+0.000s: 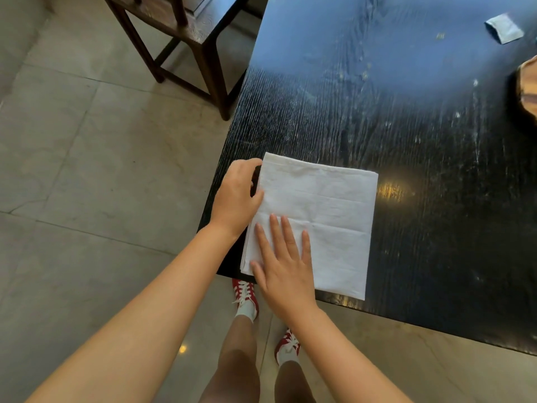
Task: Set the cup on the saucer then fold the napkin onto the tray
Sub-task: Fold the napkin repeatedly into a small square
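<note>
A white napkin (pixel 325 210), folded into a rectangle, lies flat at the near left corner of the dark wooden table (pixel 436 170). My left hand (pixel 236 196) grips the napkin's left edge between thumb and curled fingers. My right hand (pixel 283 263) presses flat, fingers spread, on the napkin's near left part. At the right edge of the view shows a sliver of a wooden object (pixel 529 88), perhaps the tray. No cup or saucer is in view.
A small folded grey cloth (pixel 504 28) lies at the far right of the table. A dark wooden chair (pixel 180 33) stands on the tiled floor left of the table. My legs and red shoes (pixel 245 295) are below the table's near edge.
</note>
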### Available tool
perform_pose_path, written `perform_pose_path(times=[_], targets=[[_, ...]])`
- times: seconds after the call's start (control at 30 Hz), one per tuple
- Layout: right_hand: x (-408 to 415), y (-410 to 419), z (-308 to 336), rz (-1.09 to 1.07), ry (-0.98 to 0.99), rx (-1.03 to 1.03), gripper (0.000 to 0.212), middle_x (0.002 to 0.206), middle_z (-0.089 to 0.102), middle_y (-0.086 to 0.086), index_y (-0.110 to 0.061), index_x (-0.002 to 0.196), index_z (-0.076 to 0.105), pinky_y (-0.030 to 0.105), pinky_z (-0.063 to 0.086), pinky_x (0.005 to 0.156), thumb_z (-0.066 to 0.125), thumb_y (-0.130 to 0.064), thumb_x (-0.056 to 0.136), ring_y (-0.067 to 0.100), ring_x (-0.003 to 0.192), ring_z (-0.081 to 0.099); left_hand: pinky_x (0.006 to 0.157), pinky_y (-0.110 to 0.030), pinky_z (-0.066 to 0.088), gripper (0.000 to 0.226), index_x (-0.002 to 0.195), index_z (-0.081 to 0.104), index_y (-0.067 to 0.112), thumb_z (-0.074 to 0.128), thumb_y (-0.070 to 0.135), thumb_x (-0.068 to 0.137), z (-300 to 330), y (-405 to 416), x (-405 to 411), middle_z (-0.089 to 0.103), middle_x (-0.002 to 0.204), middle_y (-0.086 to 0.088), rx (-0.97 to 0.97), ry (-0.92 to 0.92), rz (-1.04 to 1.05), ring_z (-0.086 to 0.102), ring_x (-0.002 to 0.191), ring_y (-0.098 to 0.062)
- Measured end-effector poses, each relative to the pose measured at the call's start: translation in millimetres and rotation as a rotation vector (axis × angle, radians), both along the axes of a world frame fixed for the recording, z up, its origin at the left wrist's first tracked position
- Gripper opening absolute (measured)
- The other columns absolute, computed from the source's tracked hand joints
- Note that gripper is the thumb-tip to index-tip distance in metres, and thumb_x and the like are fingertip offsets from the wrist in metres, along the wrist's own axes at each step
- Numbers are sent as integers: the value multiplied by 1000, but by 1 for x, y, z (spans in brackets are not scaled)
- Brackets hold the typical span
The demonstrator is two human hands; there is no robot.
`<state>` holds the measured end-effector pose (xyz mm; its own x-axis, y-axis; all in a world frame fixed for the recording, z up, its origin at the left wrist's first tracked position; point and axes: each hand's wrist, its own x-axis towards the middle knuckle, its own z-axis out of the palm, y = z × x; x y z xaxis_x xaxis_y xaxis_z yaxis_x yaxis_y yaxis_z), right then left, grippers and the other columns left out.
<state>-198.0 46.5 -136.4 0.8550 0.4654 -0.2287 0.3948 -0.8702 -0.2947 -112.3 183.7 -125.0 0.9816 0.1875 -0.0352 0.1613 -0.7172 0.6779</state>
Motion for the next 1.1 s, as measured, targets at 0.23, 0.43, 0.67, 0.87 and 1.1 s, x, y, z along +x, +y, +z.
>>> perform_pose_path(times=[0.23, 0.43, 0.67, 0.87, 1.1], targets=[[-1, -6, -8, -14, -37, -88, 64, 156, 9, 8, -14, 147, 10, 45, 6, 112, 26, -44, 93, 24, 143, 6, 116, -38, 3, 53, 147, 16, 14, 30, 23, 97, -28, -8, -9, 12, 157, -4, 374, 109, -321, 6, 145, -19], [-4, -95, -12, -176, -60, -205, 69, 155, 8, 9, -8, 146, 11, 38, 1, 114, 24, -48, 92, 24, 142, 6, 116, -40, 5, 64, 147, 14, 14, 14, 42, 90, -36, -11, -9, 13, 157, -4, 473, 100, -318, 6, 144, -16], [-4, -124, 13, -358, -65, -167, 64, 156, 9, 6, -11, 147, 7, 45, 0, 116, 15, -46, 94, 19, 144, 6, 116, -40, 4, 65, 147, 11, 15, 12, 45, 89, -35, -15, -10, 10, 157, -3, 488, 114, -323, 3, 143, -15], [82, -47, 16, -143, -138, -29, 58, 157, 2, 3, -18, 148, 6, 42, -11, 113, 17, -40, 95, 17, 144, -4, 117, -41, 5, 66, 147, 11, 15, 14, 45, 89, -36, -14, -8, 11, 157, -3, 490, 111, -314, 2, 143, -14], [119, -82, -19, 15, -92, -119, 66, 158, 1, 1, -18, 148, 1, 42, -7, 114, 24, -48, 94, 14, 145, -2, 116, -40, 5, 66, 147, 13, 16, 15, 45, 88, -37, -12, -8, 12, 157, -3, 501, 105, -319, 5, 144, -15]])
